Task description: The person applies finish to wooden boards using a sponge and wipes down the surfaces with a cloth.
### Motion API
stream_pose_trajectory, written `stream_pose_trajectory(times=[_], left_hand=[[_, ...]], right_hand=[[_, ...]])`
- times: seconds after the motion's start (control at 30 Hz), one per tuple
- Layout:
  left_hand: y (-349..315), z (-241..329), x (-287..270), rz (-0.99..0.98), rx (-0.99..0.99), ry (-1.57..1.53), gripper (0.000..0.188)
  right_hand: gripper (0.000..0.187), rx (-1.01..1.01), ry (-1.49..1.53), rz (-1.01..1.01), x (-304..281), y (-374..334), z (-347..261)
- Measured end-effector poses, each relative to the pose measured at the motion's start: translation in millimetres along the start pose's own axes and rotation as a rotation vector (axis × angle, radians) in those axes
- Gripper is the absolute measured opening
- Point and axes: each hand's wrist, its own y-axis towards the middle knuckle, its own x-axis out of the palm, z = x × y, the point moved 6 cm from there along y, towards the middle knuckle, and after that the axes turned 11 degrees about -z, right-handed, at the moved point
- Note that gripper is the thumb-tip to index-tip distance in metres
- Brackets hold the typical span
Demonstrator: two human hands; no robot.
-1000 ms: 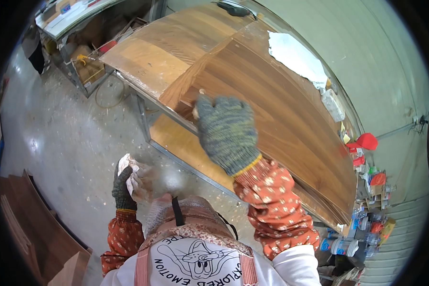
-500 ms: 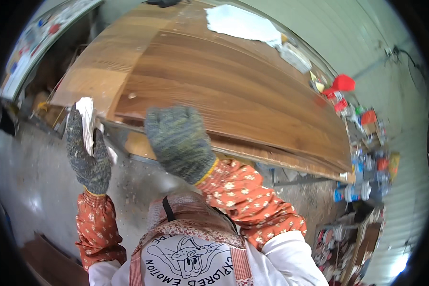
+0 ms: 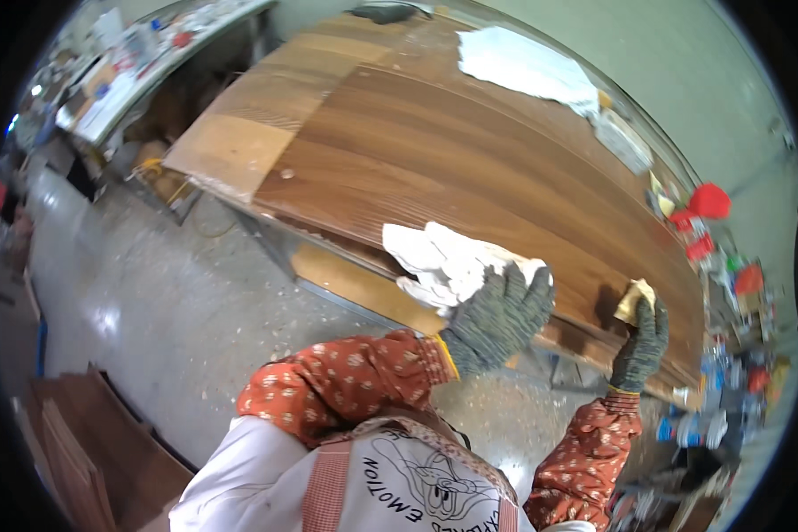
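A dark brown wood-grain board (image 3: 452, 177) lies across the worktable in front of me. My left hand (image 3: 498, 319), in a grey knitted glove, presses a crumpled white cloth (image 3: 448, 262) against the board's near edge. Its fingers lie over the cloth's right part. Farther right, my gloved right hand (image 3: 645, 348) pinches a small yellow folded sheet (image 3: 635, 300) just above the board's right end. The kind of sheet is not plain, and the fingers cover its lower part.
A lighter wooden panel (image 3: 239, 133) shows at the table's left end. Along the far edge lie a white sheet (image 3: 523, 71) and a pale block (image 3: 623, 142). Red items (image 3: 709, 201) and bottles crowd the right side. Brown boards (image 3: 97, 443) lean at the lower left.
My left hand has carried the white cloth from the table's left end to the middle of the near edge. My right hand has moved right, and the yellow sheet now shows in it.
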Motion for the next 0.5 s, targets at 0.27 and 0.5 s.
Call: stream_pose_trajectory(times=[0.27,0.5], left_hand=[[-95,-182,-14,-0.233,-0.338,0.392,0.067],[-191,-343,-27,0.032,-0.865,0.11,0.05]], right_hand=[[0.029,0.016,0.291,0.029,-36,36,88],[0.028,-0.201,-0.1,-0.001,-35,34,75]])
